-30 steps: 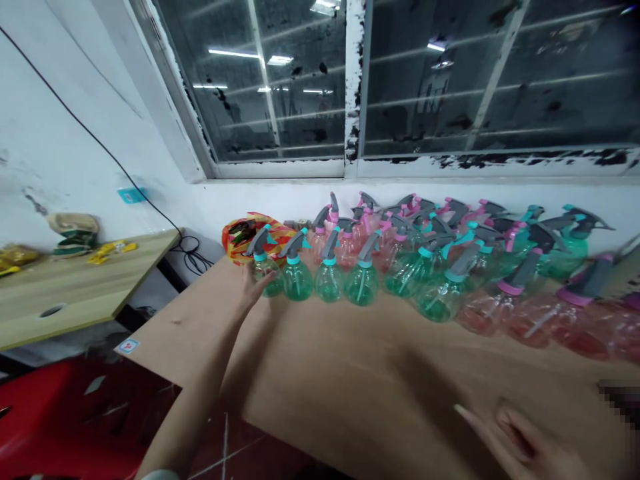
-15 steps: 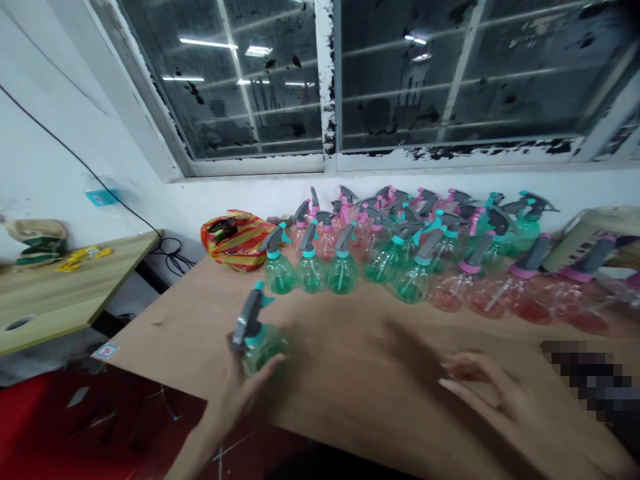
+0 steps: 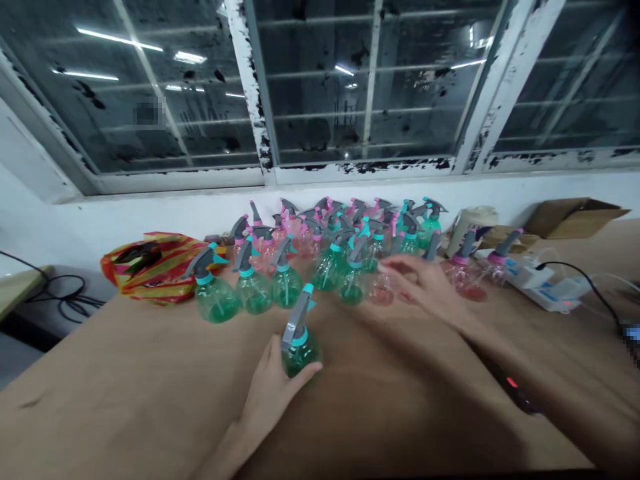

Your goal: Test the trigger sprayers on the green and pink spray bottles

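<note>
My left hand [image 3: 273, 387] is wrapped round a green spray bottle [image 3: 299, 343] with a grey trigger and teal collar, standing on the brown table [image 3: 125, 373] near me. My right hand [image 3: 425, 288] reaches forward into the cluster of bottles, fingers curled against a pink spray bottle [image 3: 383, 288]; whether it grips that bottle is unclear. Three green spray bottles [image 3: 250, 283] stand in a row at the left of the cluster. Several more pink and green bottles [image 3: 340, 230] crowd behind them, under the window.
A red and yellow striped bag [image 3: 150, 263] lies at the left of the bottles. A white power strip [image 3: 543, 283] with cables and a cardboard box [image 3: 570, 217] sit at the right. A black object with a red light [image 3: 513, 390] lies near my right forearm.
My left hand took a green bottle from the left end of the row and brought it toward me. My right hand moved from the near table edge forward into the bottles. My view swung right.
</note>
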`<state>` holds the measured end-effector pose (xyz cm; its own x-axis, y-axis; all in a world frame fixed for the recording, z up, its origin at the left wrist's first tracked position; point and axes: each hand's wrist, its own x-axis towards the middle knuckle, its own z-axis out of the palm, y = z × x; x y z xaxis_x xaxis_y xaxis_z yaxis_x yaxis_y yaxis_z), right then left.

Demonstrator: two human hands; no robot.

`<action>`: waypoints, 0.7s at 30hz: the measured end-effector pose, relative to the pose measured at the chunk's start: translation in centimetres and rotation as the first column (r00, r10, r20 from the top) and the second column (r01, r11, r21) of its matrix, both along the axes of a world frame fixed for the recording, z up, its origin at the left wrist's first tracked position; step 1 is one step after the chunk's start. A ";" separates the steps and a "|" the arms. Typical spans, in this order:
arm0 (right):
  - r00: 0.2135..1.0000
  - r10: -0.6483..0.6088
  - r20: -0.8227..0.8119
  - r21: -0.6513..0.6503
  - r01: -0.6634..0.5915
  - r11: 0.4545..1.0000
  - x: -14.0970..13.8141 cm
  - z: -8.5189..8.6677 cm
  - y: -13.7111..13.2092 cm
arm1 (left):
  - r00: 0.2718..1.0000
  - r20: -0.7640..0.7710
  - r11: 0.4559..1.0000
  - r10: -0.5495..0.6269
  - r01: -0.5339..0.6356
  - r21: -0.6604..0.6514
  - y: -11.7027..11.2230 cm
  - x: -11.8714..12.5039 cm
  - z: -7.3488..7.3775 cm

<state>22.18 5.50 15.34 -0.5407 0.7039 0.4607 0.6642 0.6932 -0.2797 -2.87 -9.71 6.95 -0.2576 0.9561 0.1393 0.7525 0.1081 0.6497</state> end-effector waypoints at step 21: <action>0.694 0.245 0.677 0.017 -0.347 0.938 -16.2 4.2 10.6 | 0.989 0.055 0.987 0.136 -0.141 0.083 -2.9 -4.4 -0.8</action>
